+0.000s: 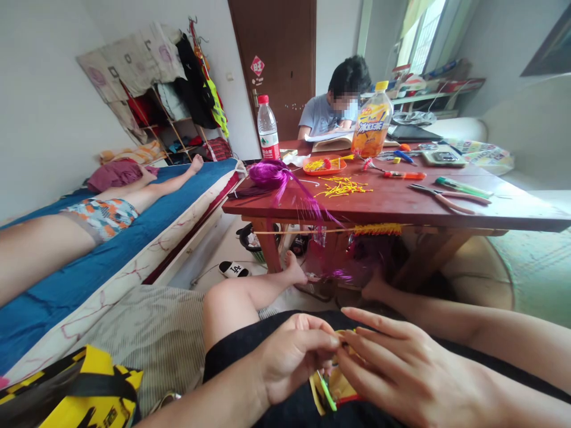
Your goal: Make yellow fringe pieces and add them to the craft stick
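My left hand (292,353) and my right hand (397,362) meet over my lap at the bottom of the head view. Both pinch a small yellow and orange piece (341,345) between the fingertips. A yellow packet with a green strip (330,389) lies on my black shorts just under the hands. A thin line strung with yellow and orange bits (377,229) runs along the front of the red wooden table (401,205). Purple tinsel strands (279,178) hang over the table's left edge.
On the table lie loose yellow pieces (343,187), an orange tray (323,165), pliers (441,199), a water bottle (268,128) and a drink bottle (372,122). A person sits writing behind it. Another person's legs (147,190) lie on the blue bed at left. A yellow bag (75,392) sits near me.
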Demonstrator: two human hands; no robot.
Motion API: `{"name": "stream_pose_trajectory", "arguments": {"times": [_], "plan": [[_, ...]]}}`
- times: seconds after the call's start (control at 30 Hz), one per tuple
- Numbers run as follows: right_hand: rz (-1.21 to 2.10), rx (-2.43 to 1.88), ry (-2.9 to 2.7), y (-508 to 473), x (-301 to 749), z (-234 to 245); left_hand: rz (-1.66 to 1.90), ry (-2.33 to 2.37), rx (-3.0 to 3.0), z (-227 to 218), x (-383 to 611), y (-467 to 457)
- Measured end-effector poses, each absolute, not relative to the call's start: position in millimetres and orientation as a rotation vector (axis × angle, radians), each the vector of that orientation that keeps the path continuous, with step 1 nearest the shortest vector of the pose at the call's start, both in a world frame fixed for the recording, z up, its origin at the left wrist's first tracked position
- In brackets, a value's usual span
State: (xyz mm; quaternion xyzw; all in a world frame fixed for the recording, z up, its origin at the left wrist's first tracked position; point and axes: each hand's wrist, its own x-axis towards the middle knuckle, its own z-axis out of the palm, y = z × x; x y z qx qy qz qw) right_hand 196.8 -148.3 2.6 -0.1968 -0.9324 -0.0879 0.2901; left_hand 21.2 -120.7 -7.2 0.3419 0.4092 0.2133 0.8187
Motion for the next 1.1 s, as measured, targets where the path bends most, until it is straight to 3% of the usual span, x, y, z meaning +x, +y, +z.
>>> {"name": "stream_pose_trajectory", "arguments": {"times": [0.1, 0.2, 0.27, 0.33, 0.43, 0.53, 0.73, 1.1], "plan": [[0.25, -0.778, -2.33, -147.6, 189.8, -2.0, 0.557, 0.908, 1.213, -3.4, 21.5, -127.1], [1.086, -1.147, -1.87, -145.2, 181.0, -4.0, 0.777, 0.945, 1.979, -2.4, 19.2, -134.3], [1.571, -1.17, -1.503, -142.1, 177.1, -7.2, 0.938, 0.842, 2.452, -5.8, 15.4, -136.2], [1.833, -1.073, -1.265, -138.8, 175.8, -12.0, 0.996, 0.613, 2.819, -9.4, 11.2, -135.3], [1.966, -1.017, -1.145, -136.4, 177.1, -17.2, 0.896, 0.418, 3.044, -9.6, 7.8, -132.1], [1.841, -1.088, -1.243, -139.1, 179.2, -15.7, 0.755, 0.614, 2.82, -5.2, 10.4, -130.6], [0.969, -1.431, -1.959, -146.5, 178.7, -14.3, 0.535, 1.115, 2.057, -8.5, 20.5, -132.8], [0.44, -1.542, -2.112, -149.8, 160.9, -35.2, 0.87, 1.11, 2.646, -38.3, 16.8, -141.1]]}}
